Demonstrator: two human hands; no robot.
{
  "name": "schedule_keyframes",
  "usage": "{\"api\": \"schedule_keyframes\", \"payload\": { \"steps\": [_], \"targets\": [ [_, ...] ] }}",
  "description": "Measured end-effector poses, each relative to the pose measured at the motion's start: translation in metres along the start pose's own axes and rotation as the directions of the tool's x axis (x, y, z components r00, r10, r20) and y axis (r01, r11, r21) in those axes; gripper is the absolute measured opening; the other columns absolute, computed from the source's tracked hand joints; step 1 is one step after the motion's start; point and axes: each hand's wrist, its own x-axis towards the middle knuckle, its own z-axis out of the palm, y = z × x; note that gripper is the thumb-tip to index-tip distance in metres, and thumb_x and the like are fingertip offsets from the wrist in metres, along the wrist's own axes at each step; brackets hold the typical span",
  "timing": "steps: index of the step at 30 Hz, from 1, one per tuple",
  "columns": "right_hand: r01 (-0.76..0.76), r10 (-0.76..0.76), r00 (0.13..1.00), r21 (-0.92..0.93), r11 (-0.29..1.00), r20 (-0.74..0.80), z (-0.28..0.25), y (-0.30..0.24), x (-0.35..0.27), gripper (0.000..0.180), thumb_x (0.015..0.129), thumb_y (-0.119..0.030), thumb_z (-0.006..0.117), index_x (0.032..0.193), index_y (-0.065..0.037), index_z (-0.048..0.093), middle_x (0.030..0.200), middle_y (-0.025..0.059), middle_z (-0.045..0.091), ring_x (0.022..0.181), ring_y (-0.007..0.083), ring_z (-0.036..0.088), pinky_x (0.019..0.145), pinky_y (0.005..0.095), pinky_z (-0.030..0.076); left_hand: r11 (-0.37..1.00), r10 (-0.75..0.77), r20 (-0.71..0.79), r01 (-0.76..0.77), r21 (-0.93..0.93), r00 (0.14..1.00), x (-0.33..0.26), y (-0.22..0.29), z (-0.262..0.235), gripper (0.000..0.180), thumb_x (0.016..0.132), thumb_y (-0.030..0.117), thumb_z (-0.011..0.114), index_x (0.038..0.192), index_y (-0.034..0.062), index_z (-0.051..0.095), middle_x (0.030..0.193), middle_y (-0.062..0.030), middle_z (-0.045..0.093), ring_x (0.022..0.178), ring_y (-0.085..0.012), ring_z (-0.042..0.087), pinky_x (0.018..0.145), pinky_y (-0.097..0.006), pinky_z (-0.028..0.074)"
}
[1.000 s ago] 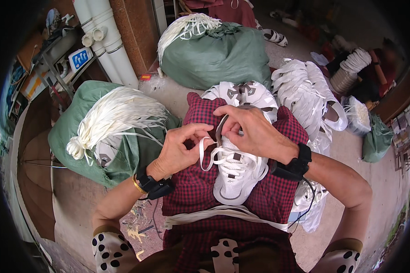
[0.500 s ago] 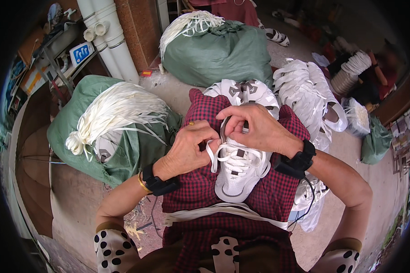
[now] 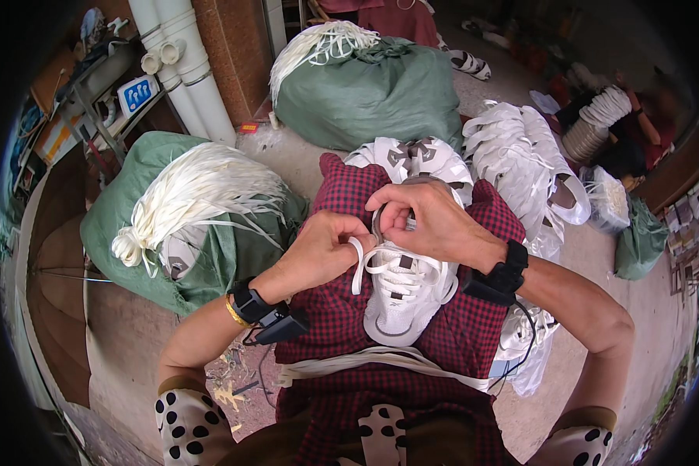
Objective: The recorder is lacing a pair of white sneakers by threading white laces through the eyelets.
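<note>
A white sneaker (image 3: 400, 314) lies on my checked lap with its toe toward me. A white shoelace (image 3: 356, 272) is threaded across its front, and a loose loop hangs on the left side. My left hand (image 3: 322, 247) is closed in a pinch on this lace beside the shoe's upper eyelets. Over the shoe's opening, my right hand (image 3: 431, 221) has its fingers curled and closed at the grey collar edge; its palm hides much of the heel end and the tongue. More laces (image 3: 365, 357) lie in a flat strand across my lap.
Left of me a green sack (image 3: 132, 202) carries a bundle of white laces (image 3: 210, 186). Another green sack (image 3: 365, 89) stands farther back. White sneakers (image 3: 419, 155) lie just beyond my lap, and a pile of them (image 3: 512, 163) is at right. A person (image 3: 637, 128) sits far right.
My left hand has shifted slightly right and up, its thumb and fingers now pinched closer to the shoe's eyelets. The lace loop hangs a little differently. My right hand stays at the collar.
</note>
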Motion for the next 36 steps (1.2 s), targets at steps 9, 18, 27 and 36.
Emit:
{"api": "schedule_keyframes", "payload": {
  "steps": [9, 18, 27, 36],
  "targets": [
    [-0.045, 0.046, 0.999, -0.023, 0.999, 0.029, 0.0, -0.004, 0.007, 0.029, 0.071, 0.0, 0.068, 0.099, 0.001, 0.067, 0.072, 0.0065, 0.069, 0.062, 0.0149, 0.065, 0.06, 0.0296, 0.052, 0.308, 0.753, 0.053, -0.423, 0.852, 0.656, -0.006, -0.007, 0.012, 0.011, 0.078, 0.003, 0.072, 0.081, 0.0004, 0.062, 0.074, -0.0089, 0.055, 0.059, -0.0235, 0.057, 0.054, -0.034, 0.048],
    [-0.118, 0.12, 0.991, -0.04, 0.992, 0.051, -0.002, -0.006, 0.008, 0.033, 0.069, -0.002, 0.069, 0.102, 0.0, 0.069, 0.072, 0.006, 0.069, 0.064, 0.0134, 0.064, 0.062, 0.0289, 0.052, 0.939, -0.122, 0.028, 0.125, -0.32, 0.992, 0.01, -0.004, 0.007, 0.02, 0.096, 0.015, 0.066, 0.08, 0.0021, 0.069, 0.066, 0.0053, 0.057, 0.055, -0.0037, 0.046, 0.05, -0.023, 0.037],
    [-0.109, 0.111, 0.992, -0.035, 0.993, 0.06, -0.003, -0.006, 0.004, 0.035, 0.07, -0.003, 0.069, 0.104, 0.0, 0.068, 0.075, 0.0053, 0.07, 0.067, 0.0135, 0.066, 0.064, 0.0295, 0.053, 0.861, 0.377, -0.09, -0.313, 0.401, 0.922, -0.005, 0.001, 0.006, 0.016, 0.09, 0.01, 0.067, 0.083, -0.0046, 0.064, 0.065, -0.0161, 0.06, 0.054, -0.0214, 0.054, 0.053, -0.035, 0.044],
    [0.162, -0.218, 0.922, -0.191, 0.968, -0.321, -0.037, -0.035, -0.034, 0.029, 0.073, -0.006, 0.066, 0.1, 0.005, 0.066, 0.075, 0.0137, 0.07, 0.073, 0.0298, 0.07, 0.071, 0.0377, 0.055, 0.89, 0.285, -0.085, -0.23, 0.394, 0.955, 0.001, -0.001, 0.003, 0.017, 0.096, 0.013, 0.064, 0.089, -0.0019, 0.065, 0.071, -0.0005, 0.062, 0.064, -0.0055, 0.052, 0.056, -0.025, 0.042]
  ]
}}
